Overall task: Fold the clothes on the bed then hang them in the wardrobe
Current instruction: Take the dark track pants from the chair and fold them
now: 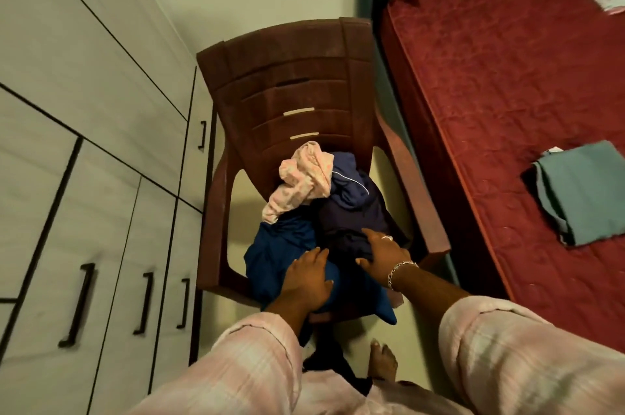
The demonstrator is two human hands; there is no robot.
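Both hands are reaching down onto the pile (321, 232) of clothes heaped on the chair (287, 76). The left hand (309, 276) is lying flat on the blue cloth (277, 245) at the near side of the heap, fingers fairly straight, pressing rather than gripping. The right hand (380, 254) is sitting on the navy garment (351, 211), thumb spread wide; whether its fingertips are curling into the fabric I cannot tell from here.

This looks like the pick-up: gathering clothes to carry over for folding. To do it well, she is best off scooping from underneath with both hands, since the blue cloth is already hanging over the seat's front edge below her left wrist and could slide to the floor. Lifting one garment at a time would be safer than hauling the whole bundle.

Relative to the hands: the pink garment (301, 178) is lying beyond both sets of fingers, on top of the heap against the chair back. The bed (507, 93) is off to the right of the right hand, with a folded green piece (585, 191) already lying on it. The wardrobe (84, 144) is standing to the left of the left hand, doors closed.
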